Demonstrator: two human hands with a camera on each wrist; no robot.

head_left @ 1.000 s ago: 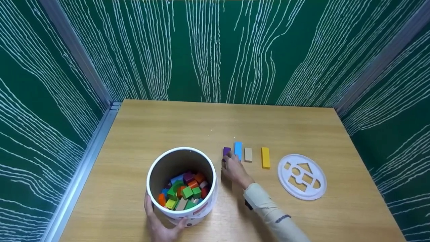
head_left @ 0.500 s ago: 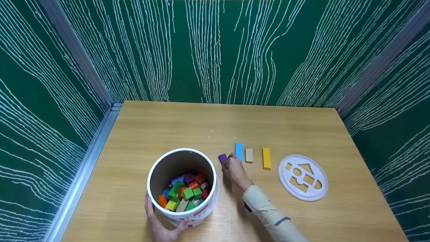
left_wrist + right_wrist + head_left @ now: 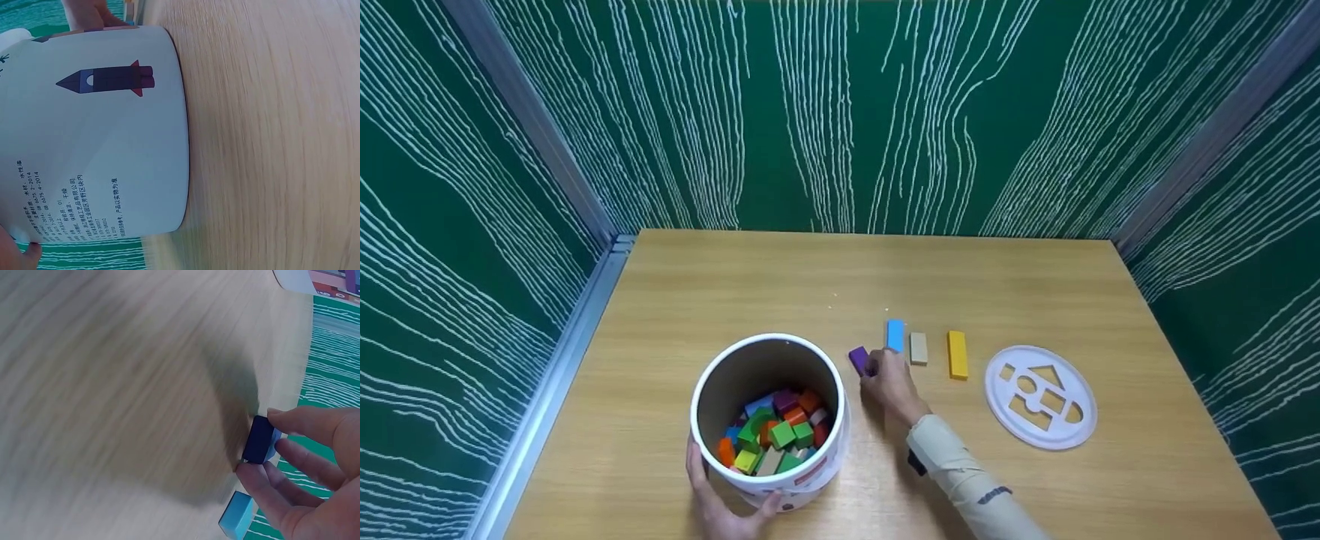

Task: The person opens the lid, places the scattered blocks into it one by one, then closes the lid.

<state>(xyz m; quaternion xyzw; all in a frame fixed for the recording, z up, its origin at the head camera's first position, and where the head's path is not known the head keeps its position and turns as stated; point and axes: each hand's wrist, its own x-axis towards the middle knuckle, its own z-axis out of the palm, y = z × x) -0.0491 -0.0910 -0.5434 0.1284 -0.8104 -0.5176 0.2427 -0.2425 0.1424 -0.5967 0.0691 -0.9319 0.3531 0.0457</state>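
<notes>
Between the fingers of the right hand (image 3: 892, 386) sat the purple block (image 3: 858, 360), pinched, while the left hand (image 3: 726, 517) gripped the bucket (image 3: 124, 129). Light pressure seemed best, avoiding the blue block (image 3: 895, 334) beside those fingers.

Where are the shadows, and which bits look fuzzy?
Head view: a soft shadow falls beside the right hand; right wrist view: a dark shadow near the purple block, the table smeary; left wrist view: the printed rocket on the bucket fairly sharp.
</notes>
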